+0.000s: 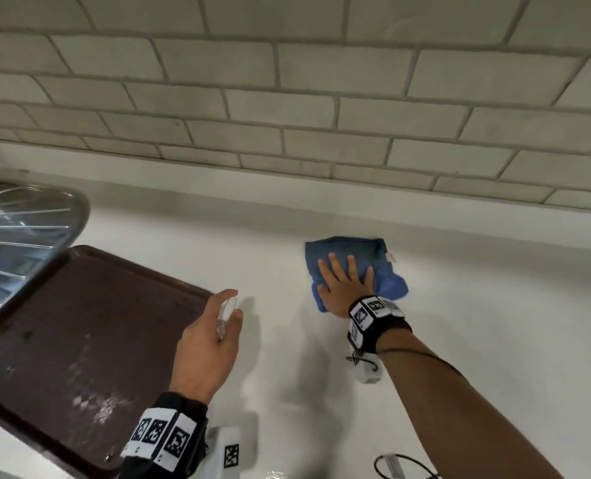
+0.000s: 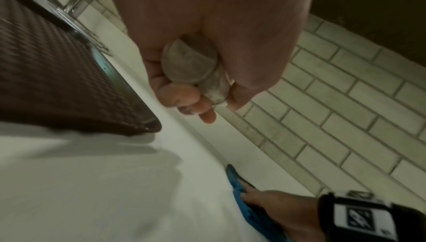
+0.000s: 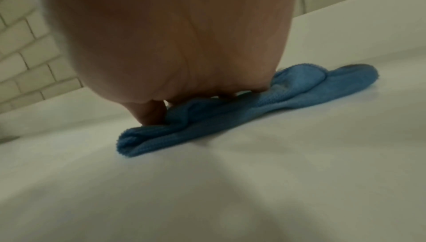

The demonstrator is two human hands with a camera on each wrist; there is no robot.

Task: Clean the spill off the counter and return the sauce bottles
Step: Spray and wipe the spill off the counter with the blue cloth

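My right hand (image 1: 344,283) lies flat with straight, spread fingers on a folded blue cloth (image 1: 353,252) and presses it onto the white counter (image 1: 477,305) near the tiled wall. In the right wrist view the blue cloth (image 3: 230,118) bunches under my palm. My left hand (image 1: 207,347) hovers above the counter, right of the brown tray, its fingers curled round a small clear bottle (image 1: 226,314). The left wrist view shows the clear bottle's round base (image 2: 190,61) inside my fist. No sauce bottles are in view.
A brown tray (image 1: 79,340) with wet specks sits at the left, partly under a steel sink drainer (image 1: 17,236). A white tiled wall (image 1: 287,115) runs behind the counter. A tagged white block (image 1: 228,454) stands near the front edge.
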